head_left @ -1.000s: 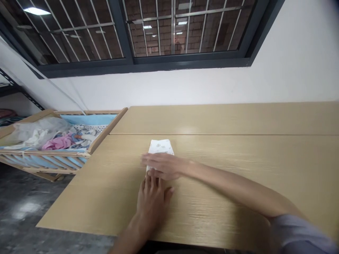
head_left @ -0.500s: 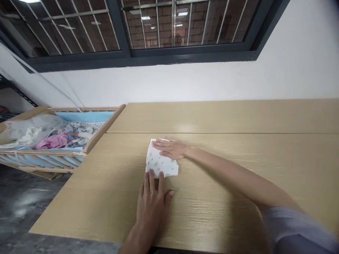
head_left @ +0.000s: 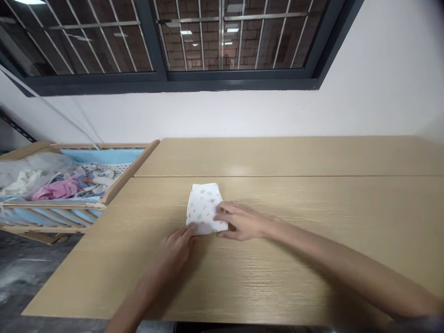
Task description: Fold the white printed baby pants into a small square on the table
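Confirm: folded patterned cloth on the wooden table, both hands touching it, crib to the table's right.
Wrong side: the crib stands left of the wooden table in the head view. The folded patterned cloth lies there, touched by the left hand and right hand.

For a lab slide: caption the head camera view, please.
Left hand and right hand touch a folded white printed cloth on a wooden table beside a wooden crib.

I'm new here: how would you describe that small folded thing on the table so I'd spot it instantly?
Under the dark-framed window, find the pale wooden table beside a wooden crib. On its nearer panel lies a small folded white cloth dotted with tiny green prints, touched by the person's left hand and right hand, unlike the crib's heaped bedding.
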A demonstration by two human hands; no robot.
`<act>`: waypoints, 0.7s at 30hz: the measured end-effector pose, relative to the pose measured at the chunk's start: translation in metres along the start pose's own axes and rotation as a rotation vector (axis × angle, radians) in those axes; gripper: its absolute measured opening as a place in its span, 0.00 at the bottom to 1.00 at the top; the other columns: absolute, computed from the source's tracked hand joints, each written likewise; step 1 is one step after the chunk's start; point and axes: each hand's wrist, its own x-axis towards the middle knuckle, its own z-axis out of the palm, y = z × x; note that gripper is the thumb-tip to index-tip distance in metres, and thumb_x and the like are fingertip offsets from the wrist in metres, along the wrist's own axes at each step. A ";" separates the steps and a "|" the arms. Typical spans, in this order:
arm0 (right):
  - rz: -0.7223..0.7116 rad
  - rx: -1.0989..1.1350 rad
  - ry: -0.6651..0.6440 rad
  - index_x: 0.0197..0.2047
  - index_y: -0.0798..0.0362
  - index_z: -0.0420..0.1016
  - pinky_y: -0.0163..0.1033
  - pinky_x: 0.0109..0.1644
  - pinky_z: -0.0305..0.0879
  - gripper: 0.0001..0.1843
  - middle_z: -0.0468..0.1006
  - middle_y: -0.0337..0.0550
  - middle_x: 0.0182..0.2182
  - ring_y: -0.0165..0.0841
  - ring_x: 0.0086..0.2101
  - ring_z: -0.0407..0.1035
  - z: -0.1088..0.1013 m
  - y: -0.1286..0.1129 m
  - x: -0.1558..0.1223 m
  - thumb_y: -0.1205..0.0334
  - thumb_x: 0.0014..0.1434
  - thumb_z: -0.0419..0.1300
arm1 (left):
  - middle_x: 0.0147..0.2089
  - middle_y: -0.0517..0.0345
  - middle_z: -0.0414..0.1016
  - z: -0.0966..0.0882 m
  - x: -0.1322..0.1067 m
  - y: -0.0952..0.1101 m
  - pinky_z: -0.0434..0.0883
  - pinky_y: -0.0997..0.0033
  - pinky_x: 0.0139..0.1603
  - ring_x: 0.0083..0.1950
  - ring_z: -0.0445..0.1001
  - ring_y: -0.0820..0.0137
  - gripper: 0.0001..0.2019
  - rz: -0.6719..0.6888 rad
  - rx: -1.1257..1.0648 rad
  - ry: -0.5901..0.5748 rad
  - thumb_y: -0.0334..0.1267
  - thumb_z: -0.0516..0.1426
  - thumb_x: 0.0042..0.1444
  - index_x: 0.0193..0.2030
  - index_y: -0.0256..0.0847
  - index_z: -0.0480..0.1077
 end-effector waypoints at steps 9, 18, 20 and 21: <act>0.250 -0.062 0.130 0.48 0.55 0.79 0.52 0.56 0.67 0.14 0.79 0.52 0.45 0.43 0.48 0.72 0.011 -0.048 -0.048 0.68 0.64 0.55 | 0.43 0.51 0.79 -0.015 0.007 0.020 0.74 0.55 0.48 0.44 0.77 0.59 0.12 0.163 -0.003 -0.090 0.27 0.48 0.66 0.46 0.40 0.70; 0.537 0.259 0.306 0.48 0.54 0.73 0.46 0.55 0.66 0.14 0.77 0.50 0.46 0.40 0.49 0.71 -0.017 -0.021 -0.018 0.66 0.69 0.47 | 0.43 0.48 0.76 -0.028 0.074 -0.001 0.67 0.61 0.46 0.43 0.74 0.60 0.13 0.150 0.193 0.044 0.35 0.44 0.72 0.47 0.39 0.69; 0.593 0.207 0.380 0.48 0.54 0.71 0.46 0.54 0.66 0.13 0.76 0.51 0.45 0.41 0.48 0.71 -0.005 -0.003 -0.005 0.64 0.70 0.46 | 0.43 0.45 0.76 -0.021 0.093 -0.003 0.66 0.60 0.43 0.44 0.73 0.57 0.13 0.097 0.298 0.020 0.34 0.44 0.72 0.47 0.36 0.69; 0.610 0.181 0.405 0.48 0.54 0.69 0.47 0.53 0.66 0.12 0.76 0.52 0.45 0.41 0.47 0.71 0.002 0.006 0.001 0.63 0.71 0.46 | 0.43 0.43 0.75 -0.016 0.099 -0.004 0.66 0.60 0.43 0.44 0.73 0.56 0.13 0.076 0.324 0.013 0.33 0.45 0.71 0.47 0.35 0.69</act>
